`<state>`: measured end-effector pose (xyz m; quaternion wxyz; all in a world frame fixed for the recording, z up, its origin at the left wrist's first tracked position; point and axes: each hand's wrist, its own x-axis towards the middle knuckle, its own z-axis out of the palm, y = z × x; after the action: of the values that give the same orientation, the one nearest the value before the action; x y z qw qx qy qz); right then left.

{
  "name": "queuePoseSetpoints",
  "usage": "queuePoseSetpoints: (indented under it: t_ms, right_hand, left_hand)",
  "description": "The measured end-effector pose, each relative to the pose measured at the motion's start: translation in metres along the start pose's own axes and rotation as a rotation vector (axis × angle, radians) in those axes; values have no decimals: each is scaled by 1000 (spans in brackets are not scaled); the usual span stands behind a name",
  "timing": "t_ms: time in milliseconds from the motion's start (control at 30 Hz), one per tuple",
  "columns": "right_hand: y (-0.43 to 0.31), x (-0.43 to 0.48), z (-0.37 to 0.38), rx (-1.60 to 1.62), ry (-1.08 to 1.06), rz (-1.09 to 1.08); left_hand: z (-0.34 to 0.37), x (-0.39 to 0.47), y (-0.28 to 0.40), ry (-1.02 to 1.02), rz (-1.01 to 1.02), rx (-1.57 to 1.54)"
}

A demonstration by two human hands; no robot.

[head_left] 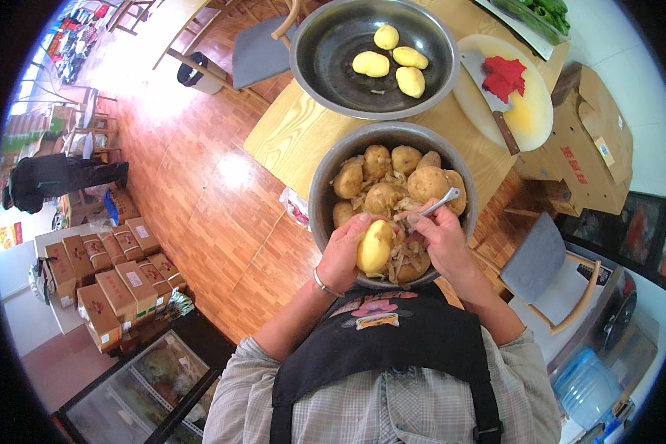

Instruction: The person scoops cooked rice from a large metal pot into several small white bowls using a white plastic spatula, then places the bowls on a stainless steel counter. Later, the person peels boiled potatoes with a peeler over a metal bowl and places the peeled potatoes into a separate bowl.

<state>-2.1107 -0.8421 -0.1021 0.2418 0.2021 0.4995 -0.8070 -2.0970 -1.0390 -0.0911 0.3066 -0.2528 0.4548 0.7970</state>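
My left hand [344, 247] grips a mostly peeled yellow potato [375, 247] over the near part of a metal bowl [322, 244]. In my right hand [441, 236] is a peeler with a grey handle [443, 201]; its blade end is hidden by my fingers. Several unpeeled brown potatoes [382, 200] and loose potato peelings [402, 260] fill the bowl beneath both hands. Beyond it stands a wider metal basin [333, 83] with several peeled potatoes [371, 64] inside.
Right of the basin, a round cutting board [535, 119] carries a cleaver [502, 125] and a red cloth-like item [503, 79]. The wooden table [288, 133] supports these. A chair [535, 261] stands at right, cardboard boxes [116, 294] at left. Another person [66, 176] bends over farther off.
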Motion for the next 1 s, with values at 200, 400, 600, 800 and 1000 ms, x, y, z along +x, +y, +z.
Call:
queuePoseSetpoints:
  t_ms: [200, 400, 600, 800, 1000]
  right_hand:
    - [12, -7, 21, -253, -124, -159]
    - [2, 0, 5, -20, 73, -58]
    - [19, -7, 22, -289, -41, -170]
    - [13, -11, 4, 144, 132, -55]
    - [33, -19, 24, -103, 20, -290]
  left_hand:
    - [1, 8, -10, 116, 282, 408]
    - [-15, 8, -2, -42, 220, 451]
    - [-12, 21, 3, 49, 410, 883]
    - [-13, 31, 19, -165, -228, -79]
    - [-15, 30, 8, -132, -118, 18]
